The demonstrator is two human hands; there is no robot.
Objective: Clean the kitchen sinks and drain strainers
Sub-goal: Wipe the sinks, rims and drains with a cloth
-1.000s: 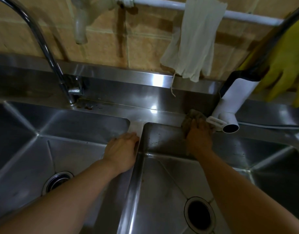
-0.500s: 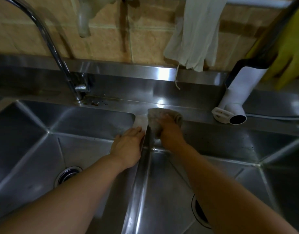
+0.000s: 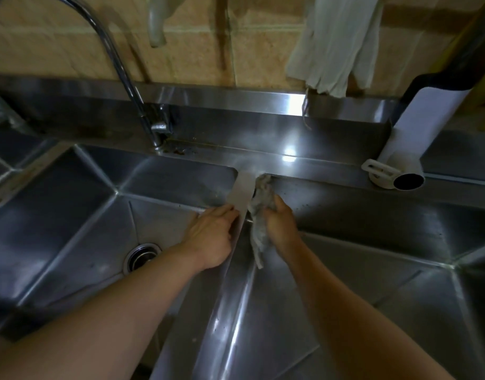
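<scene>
Two steel sink basins sit side by side, split by a narrow divider. My right hand grips a grey rag and holds it against the left wall of the right basin, just below the divider's far end. The rag's tail hangs down the wall. My left hand rests on the divider's left edge, fingers extended toward the back. The left basin shows its drain strainer. The right basin's drain is out of view.
A curved chrome faucet rises at the back left, with brown grime by its base. A white spout stands at the back right on the ledge. A pale cloth hangs on the tiled wall.
My right hand has carried the rag left along the back rim from beside the white spout, then down onto the divider-side wall. The left hand has stayed on the divider.
</scene>
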